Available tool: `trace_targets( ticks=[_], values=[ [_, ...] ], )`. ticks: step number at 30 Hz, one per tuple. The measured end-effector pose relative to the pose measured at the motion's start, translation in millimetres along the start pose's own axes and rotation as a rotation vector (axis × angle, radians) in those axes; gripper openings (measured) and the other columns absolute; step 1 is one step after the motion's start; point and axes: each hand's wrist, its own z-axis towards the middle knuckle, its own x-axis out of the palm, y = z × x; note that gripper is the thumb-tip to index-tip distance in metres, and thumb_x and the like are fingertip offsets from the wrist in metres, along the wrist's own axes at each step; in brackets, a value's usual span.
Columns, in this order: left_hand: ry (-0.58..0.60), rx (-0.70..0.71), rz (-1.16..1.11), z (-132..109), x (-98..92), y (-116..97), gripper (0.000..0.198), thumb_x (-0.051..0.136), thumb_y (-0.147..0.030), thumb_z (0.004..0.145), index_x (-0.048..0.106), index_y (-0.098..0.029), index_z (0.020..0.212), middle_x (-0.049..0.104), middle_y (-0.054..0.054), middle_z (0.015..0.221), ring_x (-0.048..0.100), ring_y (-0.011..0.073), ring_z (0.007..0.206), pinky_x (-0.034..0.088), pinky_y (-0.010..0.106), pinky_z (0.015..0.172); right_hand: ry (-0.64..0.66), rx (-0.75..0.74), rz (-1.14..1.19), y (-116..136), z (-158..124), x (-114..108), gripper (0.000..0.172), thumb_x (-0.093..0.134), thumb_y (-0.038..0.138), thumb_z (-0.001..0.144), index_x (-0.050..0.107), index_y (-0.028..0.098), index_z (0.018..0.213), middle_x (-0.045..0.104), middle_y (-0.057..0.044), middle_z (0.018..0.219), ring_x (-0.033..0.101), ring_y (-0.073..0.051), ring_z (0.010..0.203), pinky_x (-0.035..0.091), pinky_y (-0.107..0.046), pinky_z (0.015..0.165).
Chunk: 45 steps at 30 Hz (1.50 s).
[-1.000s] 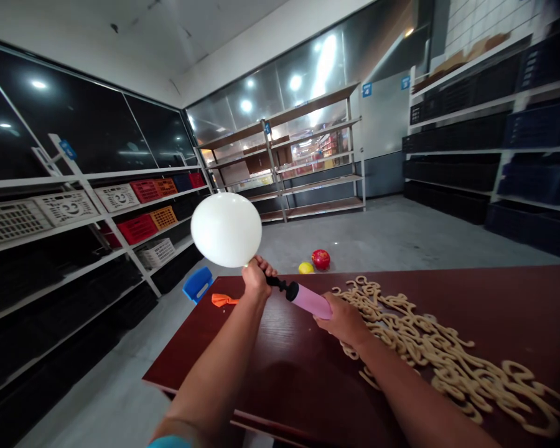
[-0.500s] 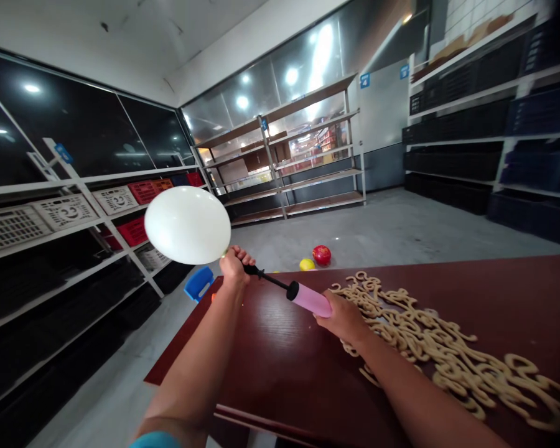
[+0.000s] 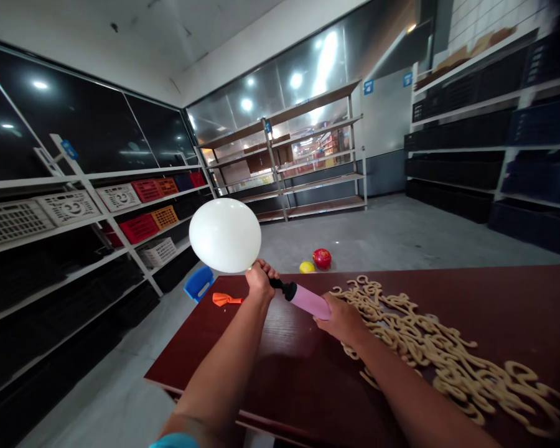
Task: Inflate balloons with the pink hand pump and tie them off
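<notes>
A white inflated balloon (image 3: 224,235) sits on the nozzle end of a hand pump with a pink barrel (image 3: 310,302) and black fittings. My left hand (image 3: 260,279) is closed round the balloon's neck and the pump's black end, hiding where they join. The pump's pink barrel is gripped by my right hand (image 3: 343,318) at its near end. The black rod is pushed in, so the two hands are fairly close. Both hands are above the dark red table (image 3: 298,373). A flat orange balloon (image 3: 226,299) lies on the table, left of my left hand.
Many beige curly strands (image 3: 429,342) are heaped on the table's right side. Beyond its far edge, a red balloon (image 3: 322,258) and a yellow balloon (image 3: 307,267) rest on the floor. A blue chair (image 3: 198,283) stands at the left corner. Shelves with crates (image 3: 140,228) line the walls.
My left hand has moved right and slightly down toward my right hand, bringing the white balloon along. The pump rod has gone into the barrel. The orange balloon is now uncovered.
</notes>
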Motion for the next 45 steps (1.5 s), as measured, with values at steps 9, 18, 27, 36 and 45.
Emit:
trace_targets(
  ticks=[9,18,27,36,45],
  values=[
    [0.038,0.077,0.000,29,-6.9,-79,0.015,0.040,-0.009,0.065,0.030,-0.019,0.061,0.018,-0.007,0.048,0.021,0.0053,0.033,0.021,0.021,0.037,-0.005,0.024,0.018,3,1,-5,0.026,0.062,0.031,0.066,0.052,0.022,0.089,0.062,-0.002,0.084,0.057,-0.017,0.074,0.033,-0.025,0.062],
    [0.033,0.044,-0.012,18,-2.0,-32,0.015,0.042,-0.012,0.068,0.030,-0.019,0.062,0.017,-0.007,0.049,0.022,0.0053,0.034,0.023,0.021,0.037,-0.041,0.023,-0.027,-3,-1,3,0.026,0.063,0.033,0.065,0.053,0.021,0.086,0.062,-0.003,0.083,0.057,-0.018,0.073,0.033,-0.026,0.062],
    [0.024,-0.016,-0.005,-3,6.9,24,0.018,0.047,-0.021,0.071,0.031,-0.020,0.063,0.022,-0.007,0.049,0.025,0.0054,0.035,0.026,0.021,0.038,-0.031,0.038,-0.037,-1,0,0,0.029,0.063,0.035,0.065,0.053,0.021,0.088,0.063,-0.004,0.084,0.057,-0.018,0.073,0.033,-0.026,0.061],
    [0.028,0.027,0.001,17,-1.0,-40,0.016,0.041,-0.010,0.067,0.029,-0.019,0.061,0.019,-0.007,0.047,0.023,0.0058,0.033,0.025,0.022,0.037,0.002,0.026,0.008,2,1,-5,0.029,0.062,0.034,0.065,0.053,0.022,0.090,0.062,-0.002,0.087,0.057,-0.017,0.075,0.033,-0.025,0.062],
    [0.034,0.073,-0.005,38,-8.3,-89,0.017,0.041,-0.009,0.069,0.029,-0.019,0.062,0.016,-0.008,0.050,0.020,0.0049,0.034,0.021,0.020,0.036,-0.004,0.031,0.027,3,1,-2,0.026,0.062,0.031,0.065,0.052,0.023,0.087,0.063,-0.002,0.085,0.057,-0.018,0.077,0.033,-0.025,0.063]
  ],
)
